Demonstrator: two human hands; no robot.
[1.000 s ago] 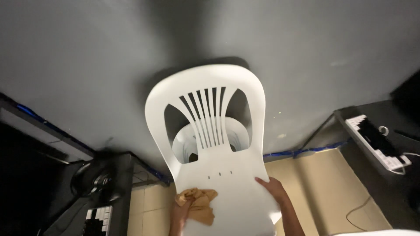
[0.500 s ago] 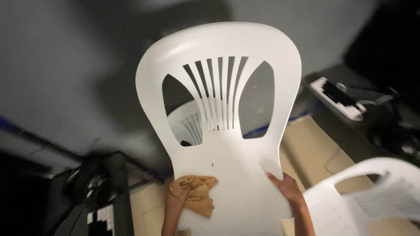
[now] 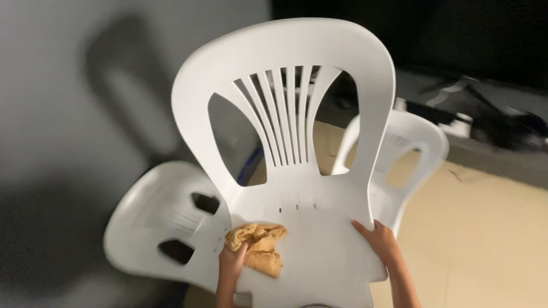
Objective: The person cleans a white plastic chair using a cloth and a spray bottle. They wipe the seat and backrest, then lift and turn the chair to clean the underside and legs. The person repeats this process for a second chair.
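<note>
Slatted plastic chair [image 3: 297, 217] was plain white; the two chairs behind it, one at left [image 3: 165, 222] and one at right [image 3: 411, 159], were white also. Crumpled cloth [image 3: 260, 248] was mustard yellow. Wall [image 3: 68, 102] was grey, floor [image 3: 491, 239] pale beige.

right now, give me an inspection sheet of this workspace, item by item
surface: white plastic chair, slatted back, seat tipped toward the camera
job's things: crumpled yellow cloth lying on the seat
clutter: two more white plastic chairs, one at the left, one behind at the right
grippers: left hand grips the cloth; right hand rests on the seat's right edge
cables: dark blurred items at the upper right, too blurred to tell
surroundings: grey wall carrying a chair shadow; tan floor
</note>
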